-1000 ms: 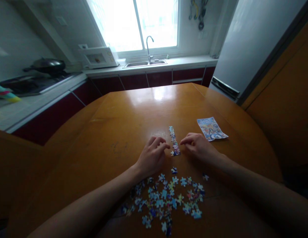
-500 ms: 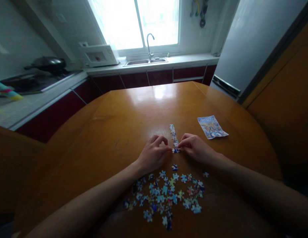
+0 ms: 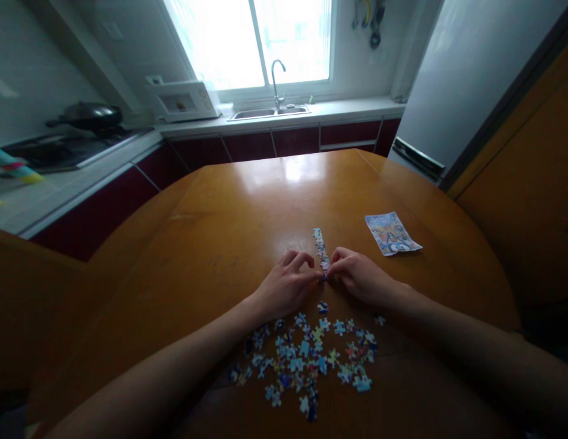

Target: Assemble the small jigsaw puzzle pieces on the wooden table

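A narrow strip of joined jigsaw pieces point(image 3: 320, 244) lies on the wooden table, running away from me. At its near end are dark blue puzzle pieces point(image 3: 324, 277), mostly covered by fingertips. My left hand point(image 3: 290, 280) reaches them from the left, thumb extended onto them and the other fingers curled. From the right, my right hand point(image 3: 359, 274) pinches at the same end with its fingers closed. A single loose piece point(image 3: 323, 307) lies just below the hands. Closer to me spreads a pile of loose jigsaw pieces point(image 3: 296, 364).
A creased picture sheet point(image 3: 392, 233) lies on the table point(image 3: 247, 213) to the right. One stray piece point(image 3: 379, 320) sits near my right forearm. Beyond the table are a counter with a sink point(image 3: 254, 114), a microwave point(image 3: 185, 101), a stove with a wok point(image 3: 89, 116) and a fridge point(image 3: 467, 79).
My left fingertips have shifted slightly right, further over the near-end pieces, so less of them shows. My right hand has barely moved, and the pile is unchanged.
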`<state>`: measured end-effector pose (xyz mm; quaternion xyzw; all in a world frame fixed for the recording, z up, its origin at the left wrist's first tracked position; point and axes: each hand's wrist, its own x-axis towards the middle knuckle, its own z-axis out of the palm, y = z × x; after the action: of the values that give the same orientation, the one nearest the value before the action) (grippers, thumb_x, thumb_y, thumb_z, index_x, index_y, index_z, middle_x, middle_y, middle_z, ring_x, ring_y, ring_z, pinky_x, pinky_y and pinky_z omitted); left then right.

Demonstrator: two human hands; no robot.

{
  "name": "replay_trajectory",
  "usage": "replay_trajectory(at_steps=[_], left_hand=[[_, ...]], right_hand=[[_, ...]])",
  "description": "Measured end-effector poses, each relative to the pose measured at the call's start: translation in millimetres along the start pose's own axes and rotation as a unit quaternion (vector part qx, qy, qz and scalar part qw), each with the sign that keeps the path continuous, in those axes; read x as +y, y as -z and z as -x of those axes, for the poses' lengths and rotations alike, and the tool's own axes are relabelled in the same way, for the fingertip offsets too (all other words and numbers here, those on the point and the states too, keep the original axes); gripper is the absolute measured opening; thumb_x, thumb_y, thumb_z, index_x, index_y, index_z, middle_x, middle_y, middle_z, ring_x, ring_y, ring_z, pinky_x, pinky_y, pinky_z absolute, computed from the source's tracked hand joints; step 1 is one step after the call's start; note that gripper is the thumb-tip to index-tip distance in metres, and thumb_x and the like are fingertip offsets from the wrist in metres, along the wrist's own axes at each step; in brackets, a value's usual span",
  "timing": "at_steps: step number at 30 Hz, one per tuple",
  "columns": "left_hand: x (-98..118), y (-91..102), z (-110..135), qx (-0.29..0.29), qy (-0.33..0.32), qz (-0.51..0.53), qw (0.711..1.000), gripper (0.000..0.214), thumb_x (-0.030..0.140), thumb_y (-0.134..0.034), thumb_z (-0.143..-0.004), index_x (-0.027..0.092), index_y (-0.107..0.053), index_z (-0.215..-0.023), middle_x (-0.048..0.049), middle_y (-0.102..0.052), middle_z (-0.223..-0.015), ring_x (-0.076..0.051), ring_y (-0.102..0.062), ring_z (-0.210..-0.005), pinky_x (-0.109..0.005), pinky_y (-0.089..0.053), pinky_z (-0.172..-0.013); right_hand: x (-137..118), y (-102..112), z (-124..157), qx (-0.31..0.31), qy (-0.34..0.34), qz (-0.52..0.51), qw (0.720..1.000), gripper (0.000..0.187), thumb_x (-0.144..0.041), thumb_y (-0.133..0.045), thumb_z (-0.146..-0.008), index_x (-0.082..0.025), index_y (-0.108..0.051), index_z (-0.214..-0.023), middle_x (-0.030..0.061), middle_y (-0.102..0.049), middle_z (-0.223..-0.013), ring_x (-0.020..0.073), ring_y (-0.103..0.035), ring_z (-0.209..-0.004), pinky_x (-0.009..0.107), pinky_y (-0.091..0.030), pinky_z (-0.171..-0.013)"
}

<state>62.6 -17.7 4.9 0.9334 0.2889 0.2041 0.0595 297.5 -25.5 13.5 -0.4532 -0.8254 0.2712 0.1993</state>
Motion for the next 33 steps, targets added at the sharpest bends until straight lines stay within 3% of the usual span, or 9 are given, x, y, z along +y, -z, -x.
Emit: replay_trajectory(at_steps=[4, 9, 11, 19, 33], left_hand=[[0.6, -2.1, 0.2, 0.009, -0.005, -0.004, 1.000, 0.029, 0.013, -0.056, -0.094, 0.029, -0.067, -0.116, -0.0071, -0.058, -0.113, -0.024, -0.047, -0.104, -0.042, -0.048, -0.092], [-7.3, 3.8, 0.5, 0.157, 0.057, 0.001, 0.986, 0.027, 0.010, -0.049, -0.095, 0.023, -0.068, -0.110, -0.0069, -0.061, -0.104, -0.022, -0.051, -0.098, -0.039, -0.047, -0.088], [-14.0, 8.3, 0.2, 0.179, 0.094, 0.006, 0.979, 0.025, 0.011, -0.047, -0.096, 0.021, -0.068, -0.104, -0.0066, -0.063, -0.100, -0.022, -0.053, -0.097, -0.038, -0.047, -0.087], [-40.9, 7.7, 1.8, 0.100, 0.195, 0.033, 0.975, 0.023, 0.014, -0.047, -0.089, 0.020, -0.069, -0.087, -0.0026, -0.071, -0.083, -0.018, -0.064, -0.078, -0.033, -0.049, -0.077], [-38.0, -1.0, 1.2, 0.032, 0.174, 0.069, 0.982, 0.020, 0.015, -0.052, -0.089, 0.021, -0.071, -0.090, -0.0034, -0.073, -0.088, -0.018, -0.067, -0.080, -0.031, -0.051, -0.075]], right_hand=[[-1.9, -0.5, -0.1, 0.007, 0.001, -0.013, 1.000, 0.031, -0.004, -0.055, -0.086, -0.023, -0.078, -0.090, 0.0062, -0.066, -0.102, 0.0166, -0.062, -0.088, 0.029, -0.049, -0.082], [1.2, 7.2, -3.1, 0.125, -0.039, -0.034, 0.991, 0.028, -0.005, -0.052, -0.087, -0.019, -0.076, -0.084, 0.0058, -0.067, -0.090, 0.0166, -0.062, -0.082, 0.030, -0.048, -0.076], [5.7, 11.9, -4.9, 0.156, -0.059, -0.031, 0.986, 0.027, -0.006, -0.051, -0.086, -0.019, -0.075, -0.083, 0.0062, -0.067, -0.089, 0.0173, -0.062, -0.082, 0.030, -0.047, -0.075], [23.8, 13.7, -10.6, 0.107, -0.100, 0.018, 0.989, 0.025, -0.002, -0.050, -0.083, -0.017, -0.070, -0.087, 0.0082, -0.068, -0.094, 0.0191, -0.063, -0.088, 0.030, -0.046, -0.080], [26.3, 11.7, -10.4, 0.068, -0.109, 0.053, 0.990, 0.021, -0.009, -0.050, -0.085, -0.019, -0.068, -0.088, 0.0080, -0.066, -0.096, 0.0191, -0.062, -0.087, 0.030, -0.046, -0.079]])
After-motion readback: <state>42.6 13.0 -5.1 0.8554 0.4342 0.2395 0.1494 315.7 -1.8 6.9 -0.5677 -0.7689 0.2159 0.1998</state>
